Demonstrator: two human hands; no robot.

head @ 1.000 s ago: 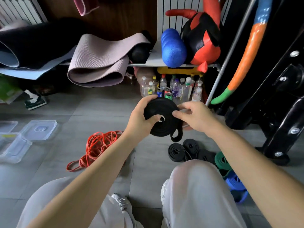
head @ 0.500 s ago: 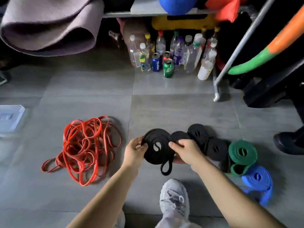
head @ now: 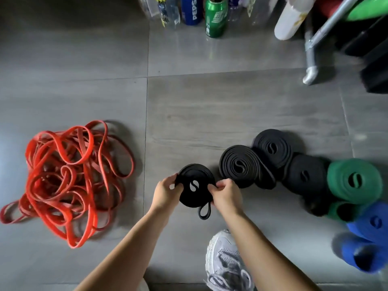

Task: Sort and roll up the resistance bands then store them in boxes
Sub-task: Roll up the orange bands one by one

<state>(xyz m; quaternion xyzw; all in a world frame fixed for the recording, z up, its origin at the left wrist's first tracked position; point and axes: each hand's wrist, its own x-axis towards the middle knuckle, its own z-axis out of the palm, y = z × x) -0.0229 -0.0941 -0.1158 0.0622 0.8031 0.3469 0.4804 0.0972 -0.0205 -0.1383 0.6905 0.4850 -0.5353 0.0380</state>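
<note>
The left hand (head: 165, 192) and right hand (head: 225, 196) each pinch an edge of a black roll (head: 197, 173), fingers curled onto its rim from opposite sides, likely so the coil cannot spring open. It sits low at the floor (head: 210, 106), just left of 3 black rolls (head: 239, 166) lying flat in a row; whether it touches the tile I cannot tell. A small loop (head: 204, 211) of its free end sticks out on the near side, so the winding looks loose there.

The row runs by colour: black, then green rolls (head: 354, 181), then blue rolls (head: 375, 223), which seems the reason this one is brought down at the black end. The red bands (head: 69, 177) lie well apart to the left in a tangled heap, not yet rolled. No box is in view, so storing looks some way off.
</note>
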